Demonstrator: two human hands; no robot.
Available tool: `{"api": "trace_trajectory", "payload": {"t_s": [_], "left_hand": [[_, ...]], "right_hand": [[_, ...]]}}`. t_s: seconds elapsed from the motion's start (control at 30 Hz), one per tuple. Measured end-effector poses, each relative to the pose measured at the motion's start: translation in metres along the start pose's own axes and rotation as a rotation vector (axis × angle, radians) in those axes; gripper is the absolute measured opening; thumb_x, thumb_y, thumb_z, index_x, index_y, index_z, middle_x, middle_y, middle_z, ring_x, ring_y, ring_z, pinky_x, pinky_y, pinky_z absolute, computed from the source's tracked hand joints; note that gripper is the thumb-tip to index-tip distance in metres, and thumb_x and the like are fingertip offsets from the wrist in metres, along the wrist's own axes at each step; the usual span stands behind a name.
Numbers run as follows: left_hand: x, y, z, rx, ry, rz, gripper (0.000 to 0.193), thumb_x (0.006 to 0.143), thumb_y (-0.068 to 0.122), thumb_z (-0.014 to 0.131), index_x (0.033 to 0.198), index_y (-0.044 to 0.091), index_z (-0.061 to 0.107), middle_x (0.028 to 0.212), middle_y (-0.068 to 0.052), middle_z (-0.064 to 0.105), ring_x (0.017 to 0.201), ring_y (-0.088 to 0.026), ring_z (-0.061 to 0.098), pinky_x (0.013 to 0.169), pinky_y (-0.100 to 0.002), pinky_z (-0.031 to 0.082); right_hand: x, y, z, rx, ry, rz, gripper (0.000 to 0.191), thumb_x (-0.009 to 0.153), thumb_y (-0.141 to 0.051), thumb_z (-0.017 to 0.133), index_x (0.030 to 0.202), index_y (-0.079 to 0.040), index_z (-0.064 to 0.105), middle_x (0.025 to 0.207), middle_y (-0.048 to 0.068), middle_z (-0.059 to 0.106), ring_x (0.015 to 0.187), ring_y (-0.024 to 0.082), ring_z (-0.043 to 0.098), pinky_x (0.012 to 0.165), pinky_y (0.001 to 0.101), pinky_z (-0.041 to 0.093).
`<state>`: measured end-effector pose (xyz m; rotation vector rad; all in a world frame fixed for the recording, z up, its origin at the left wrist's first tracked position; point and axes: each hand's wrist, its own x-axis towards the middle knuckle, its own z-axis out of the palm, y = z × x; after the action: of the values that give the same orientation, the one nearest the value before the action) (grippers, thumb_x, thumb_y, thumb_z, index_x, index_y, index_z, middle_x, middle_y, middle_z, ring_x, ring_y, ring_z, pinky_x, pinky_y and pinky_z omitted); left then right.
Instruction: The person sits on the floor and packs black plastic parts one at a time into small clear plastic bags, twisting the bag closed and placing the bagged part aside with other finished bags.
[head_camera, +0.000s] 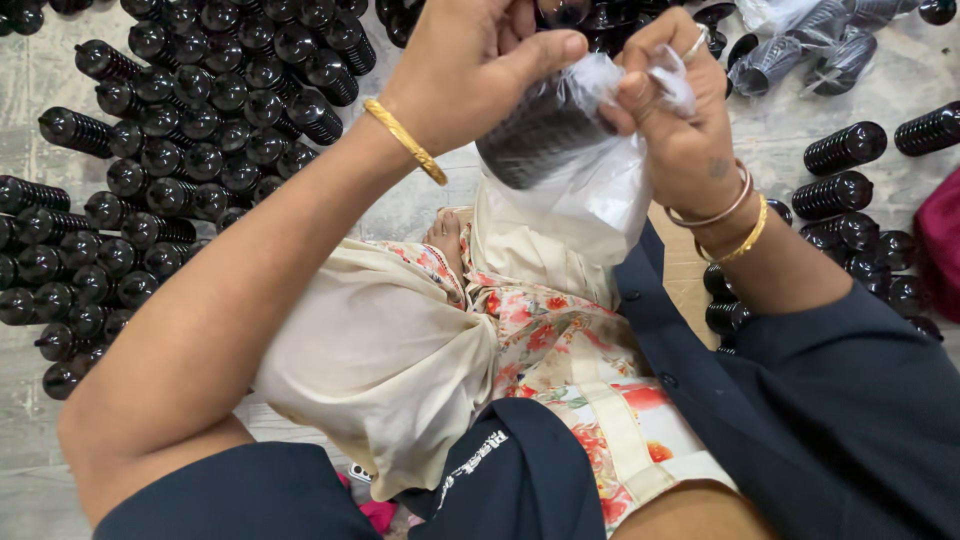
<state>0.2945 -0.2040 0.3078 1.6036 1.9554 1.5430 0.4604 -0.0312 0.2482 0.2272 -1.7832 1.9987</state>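
- The black ribbed part (540, 135) is in the upper middle of the frame, lying slanted inside a thin clear plastic bag (590, 190), which hangs down below both hands.
- The left hand (470, 70) is closed around the part through the film, with the thumb pressed along its upper side; this grip looks firm.
- The right hand (680, 110) pinches the mouth of the bag between thumb and fingers, just beside the top end of the part.
- To do this step well, I think the left hand should hold the part steady while the right hand pulls the film evenly, so the bag does not tear on the ribs.
- The film is loose and wrinkled, so it is better to keep the opening wide and not twisted.
- Whether the part is fully inside the bag, I cannot tell, because the fingers hide its top end.
- On the left side of the frame many unwrapped black parts (180, 130) lie close together on the grey floor (420, 195).
- In the upper right corner some bagged parts (800, 50) lie apart from the others, and more bare ones are at the right edge.
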Motion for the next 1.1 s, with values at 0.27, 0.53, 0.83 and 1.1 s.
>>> {"api": "trace_trajectory", "payload": {"t_s": [0.27,0.53,0.83,1.1], "left_hand": [[-0.002,0.020,0.003,0.143,-0.079,0.385,0.036,0.085,0.010,0.081,0.115,0.002,0.062,0.098,-0.008,0.059,0.079,-0.022,0.055,0.072,-0.035,0.048],[-0.005,0.022,0.008,0.298,-0.012,0.430,0.012,0.096,0.001,0.068,0.098,0.005,0.057,0.096,-0.009,0.059,0.097,-0.031,0.062,0.084,-0.040,0.049],[-0.002,0.047,-0.007,0.261,-0.012,0.515,0.021,0.095,0.002,0.070,0.110,0.001,0.056,0.104,-0.011,0.060,0.099,-0.034,0.060,0.085,-0.045,0.048],[-0.003,0.028,0.007,0.336,-0.126,0.437,0.015,0.094,0.002,0.072,0.099,0.005,0.059,0.098,-0.010,0.055,0.097,-0.032,0.058,0.084,-0.041,0.050]], "right_hand": [[0.004,0.006,0.002,0.054,-0.012,0.015,0.018,0.117,-0.013,0.061,0.110,-0.007,0.046,0.093,0.000,0.049,0.074,0.005,0.043,0.069,0.0197,0.037],[0.007,0.001,0.008,0.127,-0.023,-0.016,0.018,0.118,-0.013,0.060,0.110,-0.006,0.046,0.094,0.000,0.049,0.074,0.006,0.043,0.070,0.0206,0.037],[0.008,0.002,0.002,0.107,0.007,-0.009,0.021,0.118,-0.016,0.063,0.109,-0.006,0.047,0.089,-0.002,0.046,0.073,0.005,0.041,0.071,0.0196,0.036],[0.009,0.002,0.000,0.206,-0.032,0.085,0.023,0.116,-0.020,0.065,0.107,-0.007,0.048,0.090,-0.002,0.049,0.077,0.005,0.043,0.073,0.0189,0.036]]}}
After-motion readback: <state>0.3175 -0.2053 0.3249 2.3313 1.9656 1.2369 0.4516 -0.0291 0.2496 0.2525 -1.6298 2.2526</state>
